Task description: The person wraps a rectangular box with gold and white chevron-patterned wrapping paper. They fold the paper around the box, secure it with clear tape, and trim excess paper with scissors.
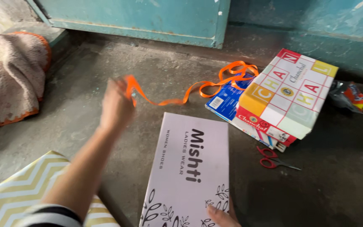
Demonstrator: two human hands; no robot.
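The left hand [116,105] pinches one end of the orange ribbon [198,88], which trails right across the floor [85,75] toward the stacked boxes [282,101], while the right hand [221,217] presses flat on the white box [190,168].

Pale flat box [190,168] beside stacked chequered box [288,94] on blue box [225,101].

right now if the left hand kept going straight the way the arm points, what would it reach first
Probably nothing near: the left hand, pinching the orange ribbon, points up across bare grey concrete floor toward the teal painted metal door. That door looks like the first thing in line, though depth is unclear.
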